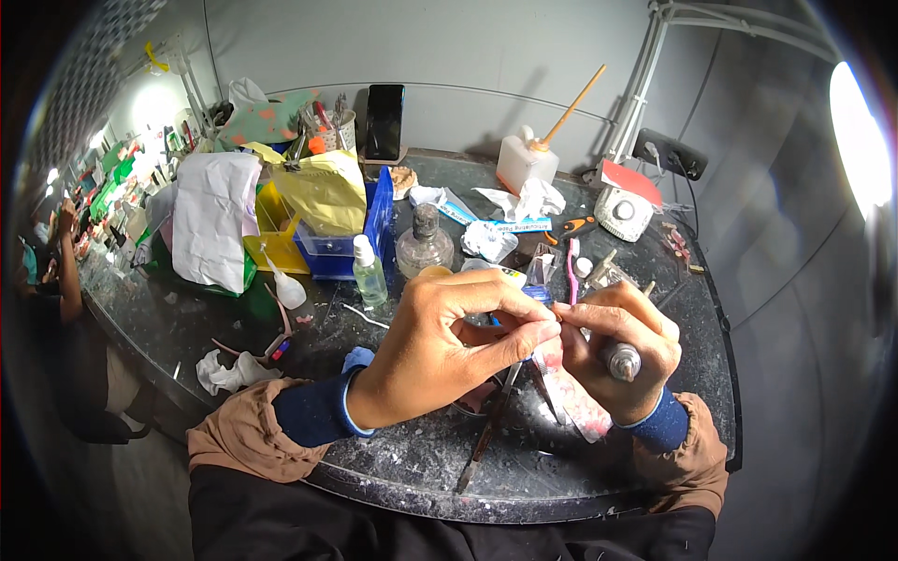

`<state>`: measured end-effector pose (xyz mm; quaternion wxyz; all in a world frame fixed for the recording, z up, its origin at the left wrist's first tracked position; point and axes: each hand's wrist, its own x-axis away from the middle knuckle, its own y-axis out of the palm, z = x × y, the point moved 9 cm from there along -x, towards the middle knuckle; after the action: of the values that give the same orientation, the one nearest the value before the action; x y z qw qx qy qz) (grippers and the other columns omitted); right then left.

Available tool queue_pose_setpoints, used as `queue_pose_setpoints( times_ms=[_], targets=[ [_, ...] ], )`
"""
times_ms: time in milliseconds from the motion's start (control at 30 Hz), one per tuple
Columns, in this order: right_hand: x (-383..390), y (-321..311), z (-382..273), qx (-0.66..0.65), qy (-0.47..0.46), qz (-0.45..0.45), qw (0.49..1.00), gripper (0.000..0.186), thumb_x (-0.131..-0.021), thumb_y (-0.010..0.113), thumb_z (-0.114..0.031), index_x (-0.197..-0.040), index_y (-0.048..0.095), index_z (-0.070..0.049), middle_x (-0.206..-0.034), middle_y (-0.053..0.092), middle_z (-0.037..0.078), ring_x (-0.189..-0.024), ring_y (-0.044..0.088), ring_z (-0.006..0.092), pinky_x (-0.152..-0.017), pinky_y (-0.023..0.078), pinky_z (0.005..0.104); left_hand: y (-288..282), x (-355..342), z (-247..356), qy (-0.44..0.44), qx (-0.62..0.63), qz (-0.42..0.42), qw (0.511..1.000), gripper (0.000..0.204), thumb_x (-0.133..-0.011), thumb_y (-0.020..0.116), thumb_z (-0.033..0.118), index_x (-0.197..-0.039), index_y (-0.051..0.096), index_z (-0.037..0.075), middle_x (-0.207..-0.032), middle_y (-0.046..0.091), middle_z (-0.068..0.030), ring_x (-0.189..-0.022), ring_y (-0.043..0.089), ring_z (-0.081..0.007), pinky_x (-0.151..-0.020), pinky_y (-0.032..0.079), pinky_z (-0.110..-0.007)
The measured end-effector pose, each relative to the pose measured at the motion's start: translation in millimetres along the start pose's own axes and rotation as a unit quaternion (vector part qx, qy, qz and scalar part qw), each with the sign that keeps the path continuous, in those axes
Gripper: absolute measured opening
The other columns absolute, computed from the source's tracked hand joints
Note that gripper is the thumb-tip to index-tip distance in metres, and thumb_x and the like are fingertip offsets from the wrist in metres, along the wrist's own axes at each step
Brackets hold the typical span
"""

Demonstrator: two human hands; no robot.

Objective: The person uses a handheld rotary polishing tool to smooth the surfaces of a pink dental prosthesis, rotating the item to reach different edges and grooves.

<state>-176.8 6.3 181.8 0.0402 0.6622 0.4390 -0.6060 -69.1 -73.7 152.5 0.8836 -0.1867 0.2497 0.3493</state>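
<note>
Dark, dusty workbench [402,458], frame centre: left hand [440,341] pinched, contents unclear; right hand [627,327] cradles silver cylindrical metal tool [623,362]. Step: apparently fine fingertip work; next needs steadiness.

You've got a round clear-glass jar w/ grey top [425,251]. Behind it, slightly L, you see an upright black phone [384,122]; just L, a blue plastic bin [379,204]; front-L, a small clear bottle w/ white cap [369,278]; behind R, a white plastic bottle w/ thin orange stick [527,165]; well R, a white box w/ round dial [622,213].
</note>
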Motion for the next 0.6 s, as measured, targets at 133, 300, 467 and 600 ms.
queue_pose_setpoints(
  times_ms=[133, 300, 467, 600],
  targets=[
    [-1, 2, 6, -0.008, 0.025, -0.036, 0.999, 0.022, -0.067, 0.073, 0.003, -0.088, 0.069, -0.005, -0.074, 0.063, 0.006, -0.060, 0.061, 0.0163, -0.053, 0.048, 0.0277, -5, -2, -5, -0.013, -0.018, 0.018, 1.000, 0.006, -0.082, 0.069, -0.003, -0.087, 0.066, -0.004, -0.089, 0.065, -0.0106, -0.081, 0.065, -0.0119, -0.065, 0.054, -0.020],
    [-2, 14, 21, -0.134, 0.077, -0.163, 0.974, 0.018, -0.069, 0.070, 0.001, -0.087, 0.066, 0.000, -0.077, 0.061, 0.010, -0.066, 0.062, 0.0204, -0.061, 0.049, 0.0295, 1, -7, 11, 0.131, -0.141, -0.053, 0.980, 0.014, -0.077, 0.073, -0.001, -0.090, 0.071, 0.002, -0.079, 0.065, -0.0075, -0.071, 0.065, -0.0126, -0.059, 0.051, -0.023],
    [12, 27, 42, -0.299, 0.226, -0.209, 0.903, 0.018, -0.072, 0.066, 0.001, -0.089, 0.069, 0.001, -0.076, 0.063, 0.009, -0.068, 0.060, 0.0144, -0.062, 0.047, 0.0291, 2, -5, 14, 0.159, -0.113, -0.050, 0.980, 0.016, -0.072, 0.077, 0.000, -0.087, 0.071, 0.003, -0.077, 0.066, -0.0069, -0.068, 0.063, -0.0145, -0.058, 0.048, -0.024],
    [5, 19, 40, -0.203, 0.202, -0.172, 0.943, 0.016, -0.072, 0.069, 0.000, -0.088, 0.071, -0.001, -0.075, 0.063, 0.007, -0.069, 0.062, 0.0163, -0.064, 0.048, 0.0287, -3, -8, 4, 0.122, -0.102, -0.044, 0.986, 0.012, -0.076, 0.076, 0.000, -0.083, 0.066, -0.001, -0.081, 0.064, -0.0076, -0.072, 0.063, -0.0122, -0.060, 0.049, -0.023]
  ],
)
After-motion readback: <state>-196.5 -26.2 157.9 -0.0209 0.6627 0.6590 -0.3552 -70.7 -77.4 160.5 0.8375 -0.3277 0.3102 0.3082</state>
